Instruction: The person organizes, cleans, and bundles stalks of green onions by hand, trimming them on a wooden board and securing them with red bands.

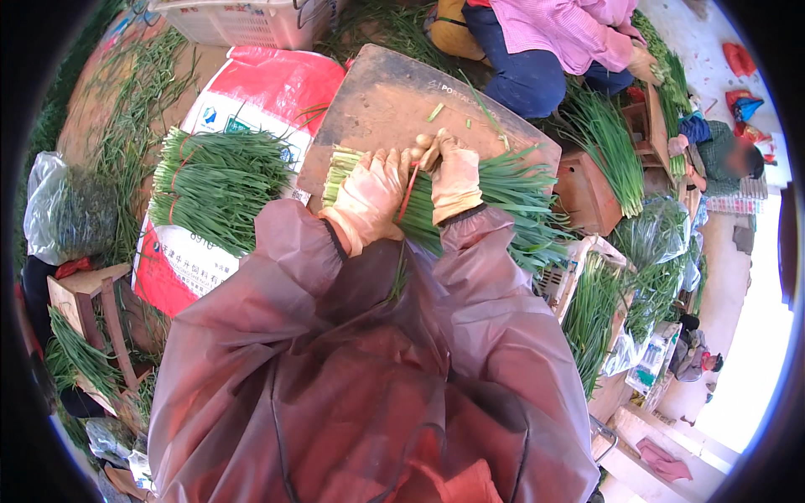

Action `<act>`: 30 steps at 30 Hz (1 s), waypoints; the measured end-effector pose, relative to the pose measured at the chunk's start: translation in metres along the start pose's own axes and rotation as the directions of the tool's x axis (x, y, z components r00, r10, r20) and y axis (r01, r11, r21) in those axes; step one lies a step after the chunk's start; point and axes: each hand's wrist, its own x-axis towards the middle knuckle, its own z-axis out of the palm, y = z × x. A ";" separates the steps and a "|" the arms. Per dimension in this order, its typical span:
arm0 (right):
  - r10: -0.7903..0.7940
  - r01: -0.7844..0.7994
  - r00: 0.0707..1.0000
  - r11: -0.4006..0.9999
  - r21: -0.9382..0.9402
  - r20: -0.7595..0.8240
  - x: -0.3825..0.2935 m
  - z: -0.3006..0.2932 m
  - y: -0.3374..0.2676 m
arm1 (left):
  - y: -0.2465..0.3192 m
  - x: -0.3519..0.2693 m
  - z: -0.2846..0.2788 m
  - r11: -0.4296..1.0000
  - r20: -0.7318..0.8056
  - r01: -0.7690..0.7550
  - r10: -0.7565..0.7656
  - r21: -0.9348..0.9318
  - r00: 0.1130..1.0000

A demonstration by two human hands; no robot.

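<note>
A thick bundle of green leafy stalks, garlic chives by their look (522, 201), lies across a wooden board (390, 94), pale cut ends to the left. My gloved left hand (373, 195) presses down over the stalks near those ends. A red band (409, 192) runs over the bundle between my hands, its upper end at the fingers of my gloved right hand (451, 170), which pinch it. Short cut pieces of stalk (435, 112) are scattered on the board. Left of the board, several tied bundles (220, 182) rest side by side on a red and white sack (270, 82).
A co-worker in a pink checked shirt (553, 31) crouches at the upper right, by more chives (604, 151). A crate of chives (594, 308) stands close on the right. A white plastic crate (233, 22) is at the top left, a wooden stool (94, 289) at the left.
</note>
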 end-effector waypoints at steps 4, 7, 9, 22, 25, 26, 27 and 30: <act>0.007 -0.010 0.990 1.000 -0.022 -0.139 0.010 0.002 -0.006 | -0.011 0.005 0.004 0.994 -0.029 -0.108 0.108 0.016 0.994; 0.009 -0.016 0.996 0.996 -0.090 -0.085 0.008 0.012 -0.014 | -0.010 0.008 0.004 0.997 0.053 -0.071 0.069 0.039 0.996; 0.070 -0.071 0.997 0.990 -0.121 -0.012 -0.024 0.026 -0.030 | -0.009 0.009 -0.004 1.000 0.086 -0.012 0.013 -0.016 0.996; -0.087 0.859 0.511 0.020 -0.511 0.855 -0.124 0.016 -0.065 | -0.009 -0.048 -0.003 0.995 -0.287 0.027 -0.053 -0.094 0.956; -0.063 0.658 0.677 -0.394 -0.642 0.733 -0.088 -0.004 -0.074 | -0.003 -0.120 -0.015 0.949 -0.384 0.039 -0.164 -0.312 0.909; -0.045 0.621 0.698 -0.459 -0.635 0.715 -0.070 -0.013 -0.059 | -0.002 -0.140 -0.013 0.923 -0.431 0.006 -0.185 -0.384 0.883; -0.035 0.604 0.703 -0.499 -0.622 0.710 -0.059 -0.017 -0.051 | 0.000 -0.159 -0.004 0.861 -0.440 -0.029 -0.230 -0.507 0.868; 0.243 0.451 0.892 -0.422 -0.786 0.381 -0.030 -0.015 -0.035 | 0.007 -0.185 0.011 0.600 -0.230 0.071 -0.409 -0.797 0.883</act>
